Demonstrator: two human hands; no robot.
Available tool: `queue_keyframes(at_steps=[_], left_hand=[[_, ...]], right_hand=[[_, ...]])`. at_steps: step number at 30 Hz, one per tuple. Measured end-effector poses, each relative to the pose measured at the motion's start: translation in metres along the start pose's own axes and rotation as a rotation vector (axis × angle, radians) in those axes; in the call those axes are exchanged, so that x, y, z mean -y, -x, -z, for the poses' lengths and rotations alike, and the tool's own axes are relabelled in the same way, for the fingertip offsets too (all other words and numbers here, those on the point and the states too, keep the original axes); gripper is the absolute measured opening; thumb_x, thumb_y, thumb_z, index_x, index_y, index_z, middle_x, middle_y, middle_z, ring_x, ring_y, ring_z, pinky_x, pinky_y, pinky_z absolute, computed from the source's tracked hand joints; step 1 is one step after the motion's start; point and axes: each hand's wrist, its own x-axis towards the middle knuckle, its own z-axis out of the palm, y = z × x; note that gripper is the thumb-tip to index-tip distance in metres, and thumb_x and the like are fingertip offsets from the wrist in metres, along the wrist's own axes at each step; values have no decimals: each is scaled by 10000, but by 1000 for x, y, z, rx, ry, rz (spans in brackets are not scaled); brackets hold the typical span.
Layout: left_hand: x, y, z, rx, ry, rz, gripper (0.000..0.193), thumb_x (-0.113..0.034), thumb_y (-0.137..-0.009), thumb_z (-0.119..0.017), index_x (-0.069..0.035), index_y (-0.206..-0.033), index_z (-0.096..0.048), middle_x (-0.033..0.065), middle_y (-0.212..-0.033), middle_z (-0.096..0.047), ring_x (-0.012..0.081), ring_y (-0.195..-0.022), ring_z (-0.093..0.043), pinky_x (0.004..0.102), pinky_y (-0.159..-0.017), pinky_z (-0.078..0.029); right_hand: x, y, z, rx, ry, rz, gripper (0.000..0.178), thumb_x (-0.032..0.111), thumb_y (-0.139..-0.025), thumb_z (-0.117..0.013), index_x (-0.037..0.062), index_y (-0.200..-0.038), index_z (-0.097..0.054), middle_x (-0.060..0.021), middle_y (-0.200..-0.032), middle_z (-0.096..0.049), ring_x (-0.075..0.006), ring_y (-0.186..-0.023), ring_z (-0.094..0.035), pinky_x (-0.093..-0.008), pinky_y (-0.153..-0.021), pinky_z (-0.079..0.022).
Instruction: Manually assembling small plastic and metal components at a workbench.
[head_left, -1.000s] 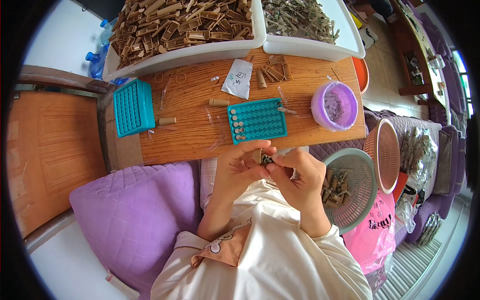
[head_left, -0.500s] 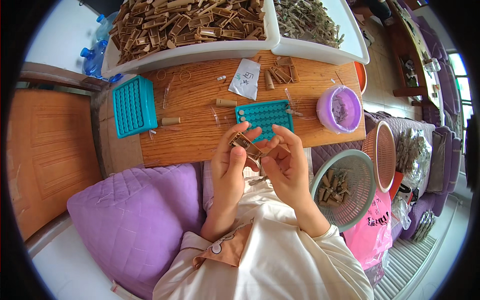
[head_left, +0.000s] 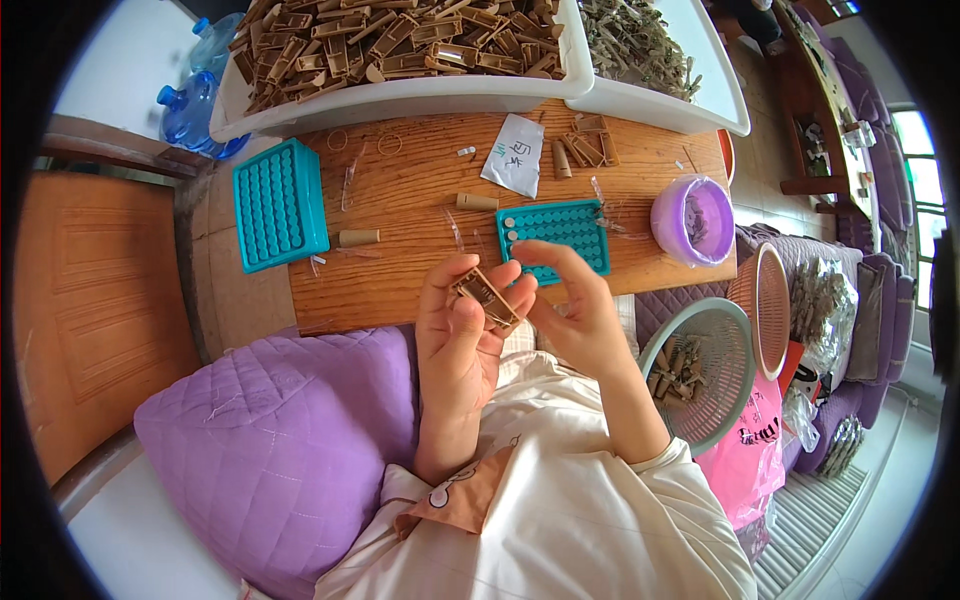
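Note:
My left hand (head_left: 455, 345) is closed around an open tan plastic casing (head_left: 487, 297), tilted with its hollow side up, the thumb pressing its near side. Just right of it, my right hand (head_left: 585, 325) has its index finger bent over the near left of a teal tray (head_left: 590, 250) with rows of round pockets. The index fingertip is close to small silvery discs (head_left: 511, 223) along the tray's left edge; whether it touches one I cannot tell. The right thumb is apart from the index finger, beside the left fingers, and nothing shows between them.
Large white bins hold tan casings (head_left: 440, 55) and small metal-looking parts (head_left: 640, 45) at the back. A second teal tray (head_left: 270, 215) stands left. Loose casings (head_left: 590, 145), a paper slip (head_left: 514, 155) and a purple bowl (head_left: 712, 215) are on the table. A grey-green basket (head_left: 735, 400) stands right.
My right hand has moved off the casing, and its index finger now reaches over the tray's corner. My left hand keeps the casing. The whole view has shifted slightly.

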Motion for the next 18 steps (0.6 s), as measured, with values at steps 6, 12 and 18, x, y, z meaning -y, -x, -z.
queue_keyframes(at_steps=[6, 12, 18], left_hand=[[8, 0, 0, -16, -142, -123, 308, -108, -855, -478, -12, -1133, -386, 169, -1079, -524, 238, -1013, -516, 356, -888, -425], [13, 0, 5, -44, -277, -206, 328, -123, -839, -512, -22, -1128, -394, 165, -1075, -527, 203, -997, -519, 326, -876, -430], [27, 2, 3, -59, -484, -281, 302, -67, -832, -502, -8, -1112, -407, 158, -1086, -524, 182, -1018, -505, 291, -883, -402]], right_hand=[[1, 1, -6, -69, -122, 136, 408, -74, -682, -523, -38, -1084, -461, -113, -1057, -518, -179, -975, -518, -271, -788, -462], [-1, 0, -10, -74, -274, 35, 422, -57, -676, -552, -33, -1087, -457, -106, -1033, -538, -162, -952, -537, -281, -823, -441], [-1, -4, -13, -116, -116, -3, 405, -36, -670, -595, -7, -1058, -485, -95, -967, -575, -164, -895, -568, -277, -768, -465]])
